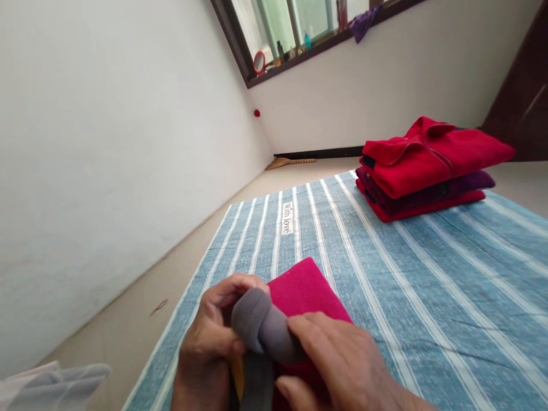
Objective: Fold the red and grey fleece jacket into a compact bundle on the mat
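The left grip [229,322] holds one end of the gray roll [274,331], which sits between both grips. The right grip [331,357] touches its other end, but I can't tell if it squeezes. The roll looks soft and light, easy to hold by its fat ends

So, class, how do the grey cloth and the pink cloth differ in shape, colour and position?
Shape: the grey cloth is bunched into rounded folds, while the pink cloth shows a flat surface with a corner.
Colour: the grey cloth is muted; the pink cloth is vivid.
Position: the grey cloth partly hides the pink cloth.
Shared: neither shows a printed pattern.
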The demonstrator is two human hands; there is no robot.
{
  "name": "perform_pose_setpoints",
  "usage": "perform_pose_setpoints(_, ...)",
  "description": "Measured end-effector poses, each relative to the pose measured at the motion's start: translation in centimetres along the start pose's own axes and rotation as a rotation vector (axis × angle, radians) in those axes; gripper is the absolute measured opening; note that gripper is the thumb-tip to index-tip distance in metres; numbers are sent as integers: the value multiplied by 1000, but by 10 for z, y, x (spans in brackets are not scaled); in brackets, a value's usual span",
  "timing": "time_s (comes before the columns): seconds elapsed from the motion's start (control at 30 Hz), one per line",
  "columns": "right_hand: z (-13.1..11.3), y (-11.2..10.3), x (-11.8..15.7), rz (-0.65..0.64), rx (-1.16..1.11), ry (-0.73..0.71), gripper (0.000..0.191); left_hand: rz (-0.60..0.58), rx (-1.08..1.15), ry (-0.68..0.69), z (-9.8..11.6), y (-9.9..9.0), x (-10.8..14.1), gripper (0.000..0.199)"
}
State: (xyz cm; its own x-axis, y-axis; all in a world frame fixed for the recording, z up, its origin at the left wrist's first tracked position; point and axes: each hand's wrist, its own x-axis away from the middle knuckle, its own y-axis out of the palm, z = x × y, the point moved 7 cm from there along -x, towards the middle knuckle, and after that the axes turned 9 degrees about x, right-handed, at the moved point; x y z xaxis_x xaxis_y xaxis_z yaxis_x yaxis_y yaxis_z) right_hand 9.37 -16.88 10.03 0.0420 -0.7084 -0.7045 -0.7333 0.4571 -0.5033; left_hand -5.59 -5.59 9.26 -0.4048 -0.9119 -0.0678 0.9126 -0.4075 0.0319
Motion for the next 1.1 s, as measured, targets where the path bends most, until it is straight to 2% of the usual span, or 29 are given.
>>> perform_pose_setpoints(0.1, 9, 0, 0, 17, -53, 126, 56, -72, 102, -85, -1, 14, -5, 56)
perform_pose_setpoints(0.17, 19, 6, -2, -42, -55, 238, 68, -100, 71, -114, 0, 24, -11, 50)
perform_pose_setpoints(0.3, 49, 29, -3, -287, -169, 479, 51, -94, -208, -90, 3, 34, -22, 39)
perform_pose_setpoints(0.4, 68, 40, -2, -370, -316, 578, 42, -73, -428, -46, 10, 36, -22, 36)
perform_pose_setpoints(0.53, 83, 48, 5, -438, -443, 648, 36, 80, -588, 21, 34, 16, -3, 44)
perform_pose_setpoints(0.63, 89, 52, 12, -464, -550, 740, 41, 208, -619, 22, 42, -16, 27, 47)
perform_pose_setpoints(0.77, 90, 54, 18, -470, -666, 834, 49, 430, -676, -73, 22, -69, 81, 55)
perform_pose_setpoints(0.83, 88, 52, 18, -474, -677, 841, 48, 492, -609, -124, 4, -85, 105, 57)
perform_pose_setpoints(0.93, 85, 48, 18, -512, -610, 830, 45, 414, -371, -163, -20, -81, 126, 48)
perform_pose_setpoints(1.0, 86, 45, 19, -540, -549, 827, 44, 404, -263, -160, -25, -74, 131, 44)
perform_pose_setpoints(1.1, 88, 44, 22, -582, -487, 833, 43, 452, -141, -163, -24, -68, 132, 45)
